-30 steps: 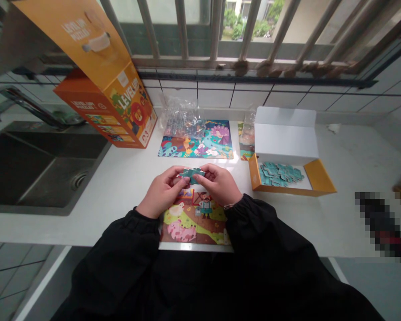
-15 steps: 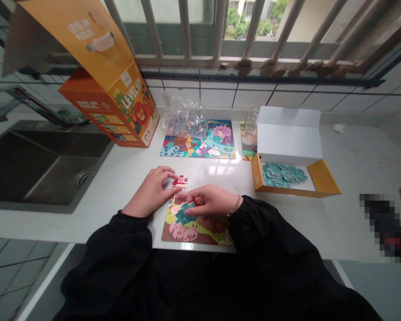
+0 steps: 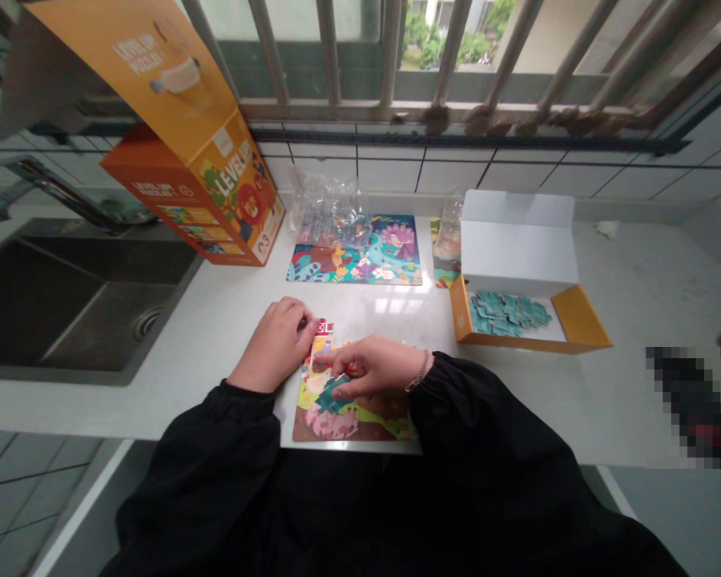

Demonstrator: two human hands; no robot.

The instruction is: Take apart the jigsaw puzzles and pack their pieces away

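A farm-picture puzzle [image 3: 376, 429] with a pink pig lies flat near the counter's front edge. My left hand [image 3: 279, 340] rests at its upper left corner. Its fingers are bent, thumb and fingertips closed on the edge of a red puzzle piece [image 3: 325, 327] with a white barn-door pattern. Over the middle of the picture is my right hand [image 3: 381, 367], its index finger stretched to the left onto the puzzle. Its thumb and curled fingers hold teal-backed puzzle pieces [image 3: 332, 394]; how many is hidden. The right hand and sleeve cover much of the picture's right side.
An open box [image 3: 525, 346] holding teal-backed pieces stands to the right. Behind are an animal puzzle [image 3: 390, 272], crumpled clear plastic [image 3: 330, 212] and another picture [image 3: 445, 264]. At left stand a tall orange puzzle box [image 3: 177, 208] and a sink [image 3: 66, 373].
My left hand's fingers have curled in and drawn down around the red piece. The barn-door piece sits slightly lower. My right hand has shifted slightly, still with the teal pieces.
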